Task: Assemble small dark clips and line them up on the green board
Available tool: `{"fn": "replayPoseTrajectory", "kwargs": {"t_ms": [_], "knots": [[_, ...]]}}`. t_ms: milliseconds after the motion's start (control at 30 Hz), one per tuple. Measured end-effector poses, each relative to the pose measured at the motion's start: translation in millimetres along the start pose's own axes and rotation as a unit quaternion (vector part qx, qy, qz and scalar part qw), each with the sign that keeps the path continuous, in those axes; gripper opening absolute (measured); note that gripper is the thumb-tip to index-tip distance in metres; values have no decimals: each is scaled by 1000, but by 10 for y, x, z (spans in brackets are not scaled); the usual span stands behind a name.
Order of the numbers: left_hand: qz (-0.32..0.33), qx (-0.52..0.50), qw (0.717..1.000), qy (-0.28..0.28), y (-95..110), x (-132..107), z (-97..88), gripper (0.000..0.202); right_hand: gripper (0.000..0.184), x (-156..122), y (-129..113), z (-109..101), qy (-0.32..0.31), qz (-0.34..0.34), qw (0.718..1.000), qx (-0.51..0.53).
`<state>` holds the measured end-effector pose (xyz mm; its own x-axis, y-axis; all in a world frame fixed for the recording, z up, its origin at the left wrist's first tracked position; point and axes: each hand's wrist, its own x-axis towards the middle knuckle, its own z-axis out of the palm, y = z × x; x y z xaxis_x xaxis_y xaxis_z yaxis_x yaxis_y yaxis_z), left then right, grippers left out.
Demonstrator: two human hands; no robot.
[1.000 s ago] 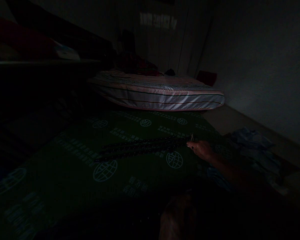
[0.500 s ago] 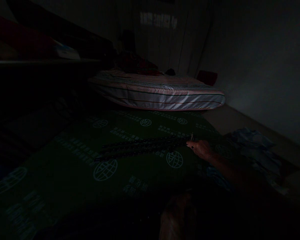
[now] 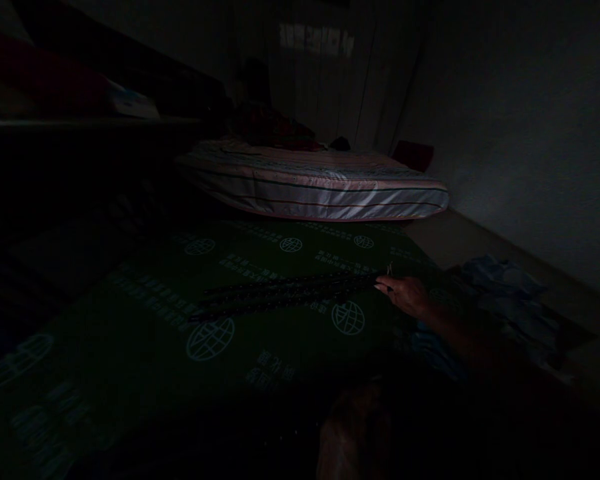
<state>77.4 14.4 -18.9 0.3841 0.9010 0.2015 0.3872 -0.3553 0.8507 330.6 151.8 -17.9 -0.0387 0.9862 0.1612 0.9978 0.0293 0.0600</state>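
Note:
The room is very dark. My right hand (image 3: 405, 295) reaches out over a green mat (image 3: 145, 333) printed with pale globes and lettering. Its fingers are pinched together at the right end of a long dark patterned strip (image 3: 285, 293) that lies flat across the mat. A small pale glint (image 3: 389, 269) shows just above the fingertips; I cannot make out what it is. My left hand is out of sight. A dim skin-toned shape (image 3: 355, 433) at the bottom edge is too dark to identify.
A striped, shiny mattress (image 3: 320, 190) lies on the floor beyond the mat. Dark clothes (image 3: 280, 133) are heaped on its far end. Crumpled bluish cloth (image 3: 505, 293) lies to the right, near a bare wall (image 3: 530, 133). Dark furniture fills the left side.
My right hand has shifted slightly up and to the right at the end of the strip. The strip and everything else stay put.

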Motion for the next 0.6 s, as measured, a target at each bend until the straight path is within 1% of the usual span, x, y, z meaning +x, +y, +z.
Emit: {"fn": "replayPoseTrajectory", "kwargs": {"t_ms": [67,167,333,400,467,567,600], "knots": [[-1,-2,1000,1,-8,6,9,23,34,-33,52,-94,19,2,999,41],[0,-8,1000,0,-23,18,31,23,37,-132,126,-292,41,4,989,140],[-4,-19,1000,-5,-32,44,67,20,48,-443,145,-648,13,79,963,259],[-10,-18,1000,-2,-25,55,66,23,50,-603,123,-754,4,97,952,289],[-11,-17,1000,4,-13,63,58,25,49,-770,94,-834,-2,103,948,302],[0,-31,999,10,9,74,46,24,45,-1011,46,-918,4,116,945,306],[0,-38,999,4,16,77,43,23,43,-1084,26,-938,3,128,942,312]]}}
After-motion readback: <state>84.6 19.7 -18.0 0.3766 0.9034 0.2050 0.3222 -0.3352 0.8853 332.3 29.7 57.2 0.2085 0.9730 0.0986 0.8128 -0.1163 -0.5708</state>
